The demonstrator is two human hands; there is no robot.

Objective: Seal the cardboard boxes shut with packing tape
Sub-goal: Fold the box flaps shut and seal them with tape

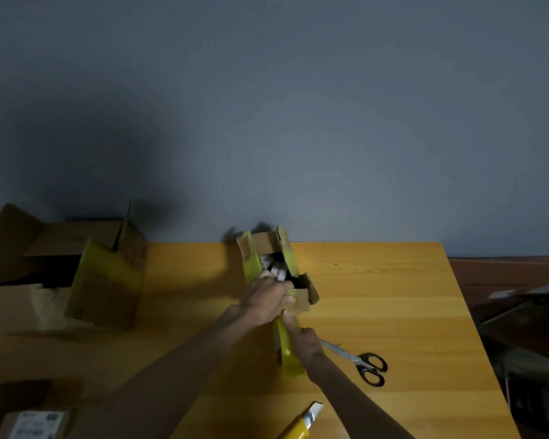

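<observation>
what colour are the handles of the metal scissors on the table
Black: the metal scissors' handles, head view.

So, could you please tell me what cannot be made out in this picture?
All in the head view:
- Contents of the small box: hidden by its flaps, shadow and the left hand.
- Source of the yellow tape: covered by the right hand.
- The yellow cutter: cut off by the bottom edge.
- Label on the corner box: too small and dim.
</observation>
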